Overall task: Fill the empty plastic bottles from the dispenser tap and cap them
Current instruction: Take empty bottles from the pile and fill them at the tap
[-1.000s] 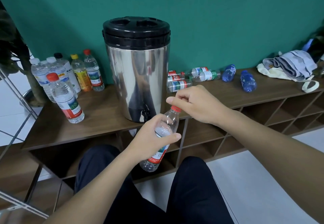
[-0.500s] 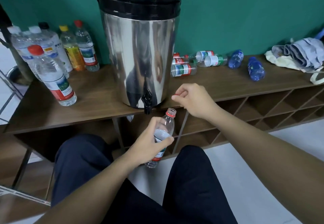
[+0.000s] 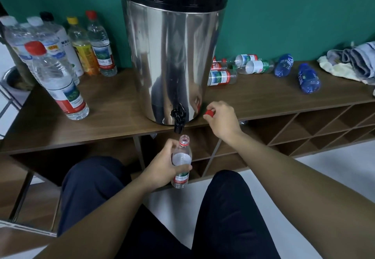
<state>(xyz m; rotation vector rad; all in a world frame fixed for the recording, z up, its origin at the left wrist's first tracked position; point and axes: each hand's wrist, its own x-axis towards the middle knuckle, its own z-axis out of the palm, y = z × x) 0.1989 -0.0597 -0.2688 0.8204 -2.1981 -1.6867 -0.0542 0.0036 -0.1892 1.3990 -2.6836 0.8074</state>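
Head view: left hand (image 3: 162, 169) fingers wrap the thin, uncapped clear plastic bottle (image 3: 181, 163) just under the black tap (image 3: 178, 117); right hand (image 3: 222, 117) pinches its red cap (image 3: 209, 113). Seemingly empty, light, crushable; grip mid-body gently.

Even indoor light, glare on steel dispenser (image 3: 170, 55), wide-angle edge bending
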